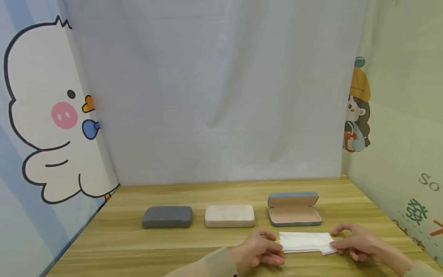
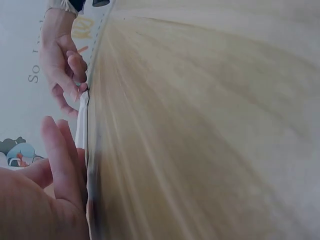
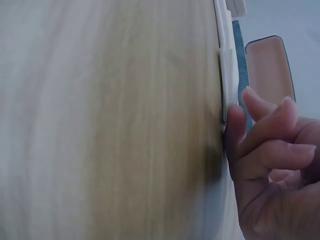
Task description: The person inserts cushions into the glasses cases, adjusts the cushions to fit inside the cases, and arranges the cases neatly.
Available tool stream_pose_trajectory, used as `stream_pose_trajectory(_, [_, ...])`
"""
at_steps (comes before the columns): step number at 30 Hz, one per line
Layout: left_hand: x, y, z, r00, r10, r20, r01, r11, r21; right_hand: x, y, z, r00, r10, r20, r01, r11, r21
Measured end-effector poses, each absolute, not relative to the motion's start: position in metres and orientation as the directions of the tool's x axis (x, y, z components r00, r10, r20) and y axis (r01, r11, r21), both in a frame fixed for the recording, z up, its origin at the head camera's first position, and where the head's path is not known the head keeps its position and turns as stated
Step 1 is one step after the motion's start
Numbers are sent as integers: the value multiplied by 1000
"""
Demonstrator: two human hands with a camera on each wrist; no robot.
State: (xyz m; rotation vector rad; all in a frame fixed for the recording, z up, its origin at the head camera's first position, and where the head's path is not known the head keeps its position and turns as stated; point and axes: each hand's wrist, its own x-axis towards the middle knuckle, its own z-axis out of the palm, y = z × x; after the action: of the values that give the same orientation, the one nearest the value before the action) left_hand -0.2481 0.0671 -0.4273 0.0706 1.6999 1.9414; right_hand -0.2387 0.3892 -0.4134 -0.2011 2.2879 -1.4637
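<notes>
A folded white cloth or tissue lies flat on the table in front of an open blue glasses case with a pale peach lining. At the cloth's left end is my left hand, its fingers fairly straight and touching or nearly touching that edge. My right hand is at the opposite end, thumb against the cloth's right edge, index finger raised and bent beyond it. In the right wrist view the other fingers of the right hand curve loosely, and the cloth shows edge-on.
Left of the blue case, a cream glasses case and a dark grey glasses case stand closed in a row. The wood-grain table meets a pale grey curtain behind, with printed cloth walls at both sides.
</notes>
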Motion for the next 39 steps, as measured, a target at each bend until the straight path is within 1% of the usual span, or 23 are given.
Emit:
stream_pose_trajectory(9, [-246, 79, -429, -883, 343, -319, -356, -47, 933, -241, 383, -416, -913, -321, -253, 85, 455, -886])
stream_pose_trajectory(18, [-247, 89, -427, -903, 270, -335, -365, -68, 929, -242, 379, -414, -912, -319, -259, 94, 450, -888])
stream_pose_trajectory(21, [-248, 92, -427, -904, 258, -342, -368, -59, 928, -243, 378, -414, -916, -302, -265, 106, 455, -884])
stream_pose_trajectory(29, [-250, 97, -425, -895, 234, -380, -390, 4, 921, -245, 374, -413, -924, -287, -254, 88, 486, -870])
stream_pose_trajectory(39, [-253, 97, -426, -885, 228, -406, -412, 23, 911, -248, 376, -418, -911, -299, -283, 133, 437, -889])
